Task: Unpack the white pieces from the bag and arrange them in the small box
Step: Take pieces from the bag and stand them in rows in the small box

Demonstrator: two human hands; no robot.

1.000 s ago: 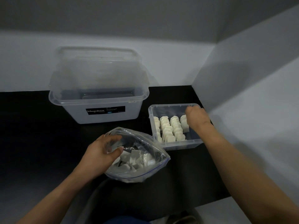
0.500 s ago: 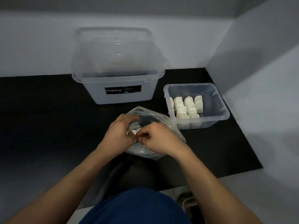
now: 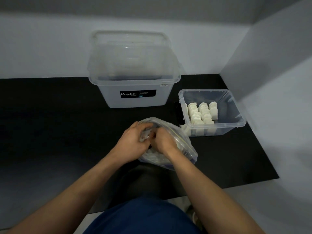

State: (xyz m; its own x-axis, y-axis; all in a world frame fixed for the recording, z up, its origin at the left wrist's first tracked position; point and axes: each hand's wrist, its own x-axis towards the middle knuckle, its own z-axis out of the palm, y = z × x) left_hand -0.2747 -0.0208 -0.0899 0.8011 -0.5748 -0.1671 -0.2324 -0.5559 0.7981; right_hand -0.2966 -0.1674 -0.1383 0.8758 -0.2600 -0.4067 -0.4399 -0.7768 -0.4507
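Observation:
A clear zip bag (image 3: 181, 146) lies on the black mat in front of me. My left hand (image 3: 133, 141) grips the bag's near rim and holds the mouth apart. My right hand (image 3: 163, 141) reaches into the opening with curled fingers; what they hold is hidden. To the right stands the small clear box (image 3: 236, 114), with white pieces (image 3: 201, 113) lined up in rows in its left half.
A large clear Megabox tub (image 3: 135, 81) stands at the back against the white wall. A white side wall (image 3: 278, 98) rises close to the right of the small box. The black mat (image 3: 50, 124) stretches left.
My right hand left the small box and came to the bag a second ago; since half a second ago both hands stay at the bag's mouth. The camera view has shifted.

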